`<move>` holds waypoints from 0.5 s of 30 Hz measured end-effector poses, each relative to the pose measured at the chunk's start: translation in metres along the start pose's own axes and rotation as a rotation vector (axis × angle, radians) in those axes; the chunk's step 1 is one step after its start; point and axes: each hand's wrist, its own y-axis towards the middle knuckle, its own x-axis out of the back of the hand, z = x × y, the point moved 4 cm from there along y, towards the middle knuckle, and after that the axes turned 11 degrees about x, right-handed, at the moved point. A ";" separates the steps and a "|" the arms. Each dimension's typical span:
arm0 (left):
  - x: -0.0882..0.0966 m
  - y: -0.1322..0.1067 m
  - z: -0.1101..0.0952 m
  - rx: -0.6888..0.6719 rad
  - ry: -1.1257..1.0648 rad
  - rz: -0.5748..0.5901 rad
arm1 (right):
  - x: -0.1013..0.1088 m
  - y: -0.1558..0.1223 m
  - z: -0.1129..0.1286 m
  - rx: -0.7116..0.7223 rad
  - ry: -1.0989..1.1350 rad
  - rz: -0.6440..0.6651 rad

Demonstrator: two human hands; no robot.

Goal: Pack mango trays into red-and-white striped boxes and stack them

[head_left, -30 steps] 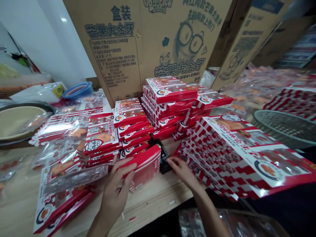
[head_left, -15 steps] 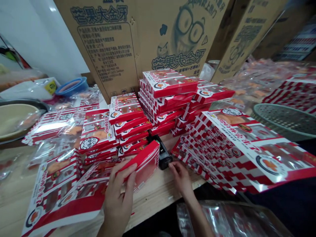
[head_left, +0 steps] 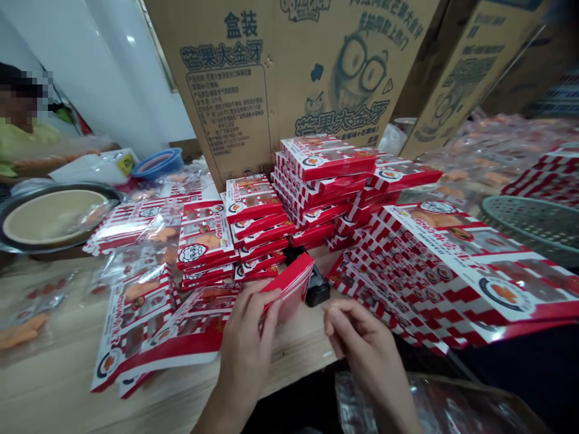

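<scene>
My left hand [head_left: 246, 355] pinches red snack box [head_left: 292, 286]; right hand [head_left: 362, 340] narrow, empty. Slack pinch could drop box, topple stacked boxes [head_left: 325, 158].

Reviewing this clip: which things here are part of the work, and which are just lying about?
Part of the work: left hand holding a red box; right hand; black device; stacked red-and-white boxes.
Lying about: cardboard carton, blue colander, round tray, grey perforated basket.
</scene>
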 end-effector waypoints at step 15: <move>0.006 0.026 -0.028 -0.067 0.410 0.247 | -0.041 0.005 -0.043 -0.031 -0.106 0.055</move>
